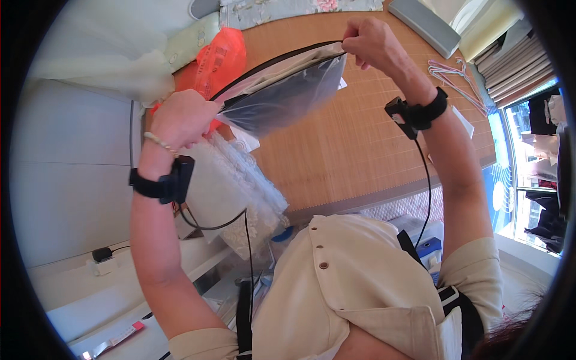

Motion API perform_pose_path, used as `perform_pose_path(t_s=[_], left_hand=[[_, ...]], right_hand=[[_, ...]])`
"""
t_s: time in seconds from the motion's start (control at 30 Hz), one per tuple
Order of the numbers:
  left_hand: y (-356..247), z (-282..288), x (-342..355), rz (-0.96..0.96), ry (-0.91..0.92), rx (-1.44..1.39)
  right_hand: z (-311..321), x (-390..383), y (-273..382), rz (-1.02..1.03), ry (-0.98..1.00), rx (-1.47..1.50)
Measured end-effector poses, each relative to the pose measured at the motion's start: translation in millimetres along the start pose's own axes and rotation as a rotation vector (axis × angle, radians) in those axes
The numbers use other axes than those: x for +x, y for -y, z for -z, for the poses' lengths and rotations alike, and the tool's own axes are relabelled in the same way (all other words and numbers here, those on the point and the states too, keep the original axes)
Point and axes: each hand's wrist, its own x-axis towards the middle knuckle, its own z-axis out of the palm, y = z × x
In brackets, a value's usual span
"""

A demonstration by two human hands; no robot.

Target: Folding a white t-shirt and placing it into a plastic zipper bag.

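Note:
A translucent plastic pouch (279,99) with a black top edge and dark contents stretches between my hands over the wooden tabletop (321,156). My left hand (183,120) is closed on its left end, and my right hand (366,42) grips the right end of the top edge. Behind the left hand lies a crumpled orange plastic bag (222,51). White lace fabric (252,186) is heaped at the table's left, below that hand. Both wrists wear strapped black devices with cables.
Pink and white hangers (456,78) lie at the table's right. A grey bar (420,27) and floral fabric (300,6) are at the back. A white curtain (96,54) borders the left. Hanging clothes (543,114) show at the far right, and a white shelf (78,300) sits lower left.

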Motion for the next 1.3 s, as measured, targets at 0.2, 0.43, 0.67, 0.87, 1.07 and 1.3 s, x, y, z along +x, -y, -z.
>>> perform_pose_path(t_s=[0.2,0.43,0.67,0.87,1.07,1.3], left_hand=[[1,-1,-20,0.046,0.174,-0.028],[10,-22,36,-0.033,0.195,0.005],[13,-39,44,-0.103,-0.283,0.326],[-26,-150,42,-0.171,-0.156,0.284],[-61,-291,46,-0.19,0.045,0.184],[-98,-355,10,-0.405,0.215,0.171]], right_hand=[[17,-14,24,-0.044,0.173,0.025],[-13,29,2,-0.166,0.222,-0.084],[-40,45,-30,0.103,-0.066,-0.041],[-113,8,-146,0.052,-0.102,0.102],[-166,-61,-256,-0.228,0.011,0.146],[-150,-125,-309,-0.391,0.168,0.27]])
